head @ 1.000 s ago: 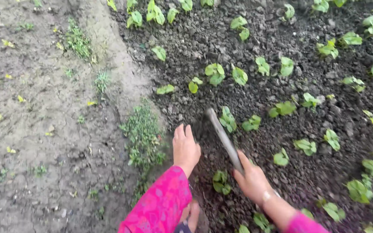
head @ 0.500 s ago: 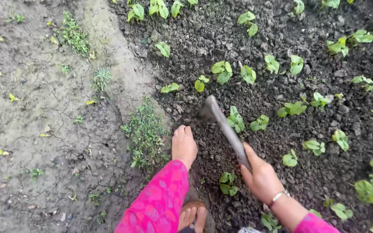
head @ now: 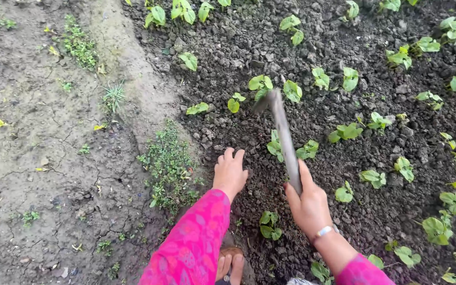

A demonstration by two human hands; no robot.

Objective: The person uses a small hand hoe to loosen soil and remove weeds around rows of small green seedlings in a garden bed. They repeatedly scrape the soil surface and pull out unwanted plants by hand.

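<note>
1. Now: right hand (head: 308,205) clenched round the lower end of a hand hoe (head: 285,138); thumb laid up along the handle.
2. Hoe handle slanting up and away from that hand, slightly leftward; its blurred head beyond the fingertips, among seedlings in the dark tilled soil (head: 344,95). Cannot tell whether the head touches the ground.
3. Left hand (head: 230,173) released, holding nothing; palm down, fingers together and pressed flat on the dark soil, just left of the hoe handle, not touching it.
4. Pink patterned sleeve (head: 196,243) running back from the left wrist; pale bracelet (head: 323,231) on the right wrist.
5. Small green seedling (head: 268,225) between the two wrists, close below both hands. More seedlings just right of the handle and scattered well beyond the right hand.
6. Clump of low weeds (head: 169,166) just left of the left hand, at the edge of the bed.
7. Farther left of that: pale, cracked, hard ground (head: 43,158) with sparse tufts and yellow leaf bits.
8. Sandalled toes (head: 231,265) under the left forearm.
</note>
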